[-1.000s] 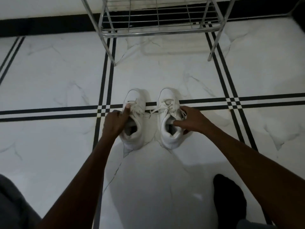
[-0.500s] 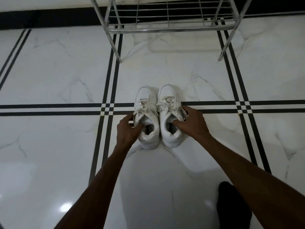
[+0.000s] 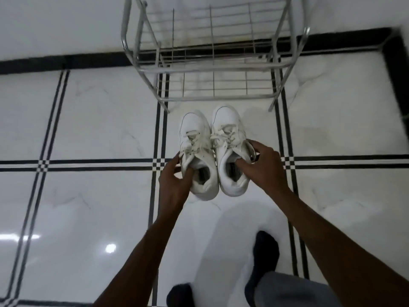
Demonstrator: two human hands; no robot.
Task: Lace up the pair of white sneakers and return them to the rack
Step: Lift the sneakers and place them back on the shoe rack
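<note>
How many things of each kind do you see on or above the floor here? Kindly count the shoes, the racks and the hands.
White sneakers: 2, left sneaker and right sneaker
Metal rack: 1
Hands: 2, left hand and right hand
Total: 5

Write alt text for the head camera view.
Two hands, left hand and right hand, each grip one of a pair of laced white sneakers by its collar, side by side just short of an empty metal shoe rack on a white marble floor.

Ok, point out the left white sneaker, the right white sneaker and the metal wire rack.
left white sneaker (image 3: 194, 126), head view, toe cap
right white sneaker (image 3: 226, 117), head view, toe cap
metal wire rack (image 3: 218, 98), head view, lower front rail
</note>
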